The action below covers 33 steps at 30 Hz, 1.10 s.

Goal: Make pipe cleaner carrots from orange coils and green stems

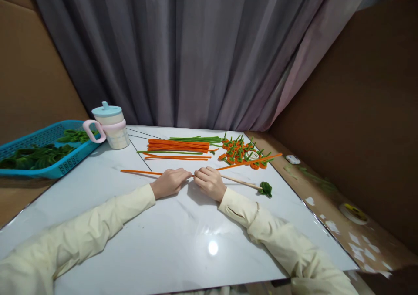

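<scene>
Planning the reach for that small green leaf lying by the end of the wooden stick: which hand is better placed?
Probably the right hand: the green leaf lies on its side, by the wooden stick. The left hand would have to cross over.

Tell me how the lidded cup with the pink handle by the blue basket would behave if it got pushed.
The cup stands upright on the smooth, glossy table, so it would probably slide rather than grip. It looks taller than wide, so a push near the lid may tip it. Its handle sticks out sideways toward the basket, so it would hardly roll far.
</scene>
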Tool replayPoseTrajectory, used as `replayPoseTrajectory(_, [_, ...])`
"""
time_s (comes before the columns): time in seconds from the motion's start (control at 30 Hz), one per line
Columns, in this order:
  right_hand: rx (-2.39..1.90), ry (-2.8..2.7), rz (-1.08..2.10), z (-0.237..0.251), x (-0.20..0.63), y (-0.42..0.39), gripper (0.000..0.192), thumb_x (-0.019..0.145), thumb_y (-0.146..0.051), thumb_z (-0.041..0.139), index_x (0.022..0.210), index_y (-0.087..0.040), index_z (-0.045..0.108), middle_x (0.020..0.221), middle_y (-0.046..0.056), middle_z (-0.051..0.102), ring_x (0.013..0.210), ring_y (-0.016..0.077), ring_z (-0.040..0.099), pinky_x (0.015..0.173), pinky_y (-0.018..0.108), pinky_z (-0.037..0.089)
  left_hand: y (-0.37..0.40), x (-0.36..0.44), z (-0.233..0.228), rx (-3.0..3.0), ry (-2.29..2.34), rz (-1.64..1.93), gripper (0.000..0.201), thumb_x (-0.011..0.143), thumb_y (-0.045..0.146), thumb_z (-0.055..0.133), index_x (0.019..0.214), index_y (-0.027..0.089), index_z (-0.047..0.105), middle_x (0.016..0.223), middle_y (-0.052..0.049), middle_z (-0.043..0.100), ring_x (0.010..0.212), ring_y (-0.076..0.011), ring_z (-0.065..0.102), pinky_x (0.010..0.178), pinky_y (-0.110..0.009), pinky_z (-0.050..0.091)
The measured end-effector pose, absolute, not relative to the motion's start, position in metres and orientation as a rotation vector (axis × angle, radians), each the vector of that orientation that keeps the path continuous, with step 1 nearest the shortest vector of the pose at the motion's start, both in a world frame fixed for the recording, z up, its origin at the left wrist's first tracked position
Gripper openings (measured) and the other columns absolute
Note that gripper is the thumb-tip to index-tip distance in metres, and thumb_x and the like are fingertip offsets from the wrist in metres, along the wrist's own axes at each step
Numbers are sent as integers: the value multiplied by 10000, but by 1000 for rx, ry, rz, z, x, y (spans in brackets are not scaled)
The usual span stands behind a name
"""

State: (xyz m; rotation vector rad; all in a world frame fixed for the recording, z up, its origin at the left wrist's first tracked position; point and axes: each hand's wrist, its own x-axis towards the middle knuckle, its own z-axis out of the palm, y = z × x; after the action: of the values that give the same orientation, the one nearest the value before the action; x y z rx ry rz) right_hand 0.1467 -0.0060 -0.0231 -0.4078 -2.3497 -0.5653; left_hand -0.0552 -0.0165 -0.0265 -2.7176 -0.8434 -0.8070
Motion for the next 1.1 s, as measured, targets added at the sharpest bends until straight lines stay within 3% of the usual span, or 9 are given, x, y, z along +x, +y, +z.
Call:
replayPoseTrajectory(0.17, [-411,-2335,-547,-24,147,-5,280,925,-101,342,760,-181,555,805,60,596,702,167,482,621,302,334,-18,-54,-24,-2703,-833,-839,188,888,129,376,957,158,549,742,-43,636,689,-161,604,582,-244,445])
replayPoseTrajectory(0.4, [-573,-2213,-442,-27,144,-4,275,896,-43,333,971,-148,576,908,95,622,775,181,535,685,290,431,-18,-53,-24,-2634,-872,-958,204,920,148,366,1029,141,538,785,-66,663,702,-167,636,611,-256,478])
replayPoseTrajectory(0.5, [-631,-2171,-415,-29,143,-3,236,910,-72,360,959,-152,577,883,91,625,766,186,543,694,293,444,-17,-54,-26,-2623,-861,-971,270,904,118,360,1132,138,502,871,-82,680,755,-172,648,639,-263,493])
replayPoseTrajectory(0.67, [-667,-2144,-407,-30,143,-1,194,919,-103,397,887,-145,584,841,88,633,735,188,529,680,299,434,-16,-57,-27,-2619,-834,-929,366,862,79,356,1197,144,490,751,-47,658,658,-161,617,581,-249,464])
replayPoseTrajectory(0.83, [-665,-2175,-416,-30,144,-1,248,902,-61,364,877,-151,594,875,84,637,726,182,510,659,302,406,-15,-58,-27,-2595,-831,-917,379,824,44,354,1138,148,538,684,-29,622,607,-149,578,540,-234,422])
replayPoseTrajectory(1.1, [-596,-2214,-464,-27,145,-1,281,868,-16,351,871,-144,601,870,89,640,729,188,488,641,311,368,-21,-53,-17,-2553,-866,-926,232,880,128,368,976,121,579,706,-70,620,643,-179,557,587,-284,427])
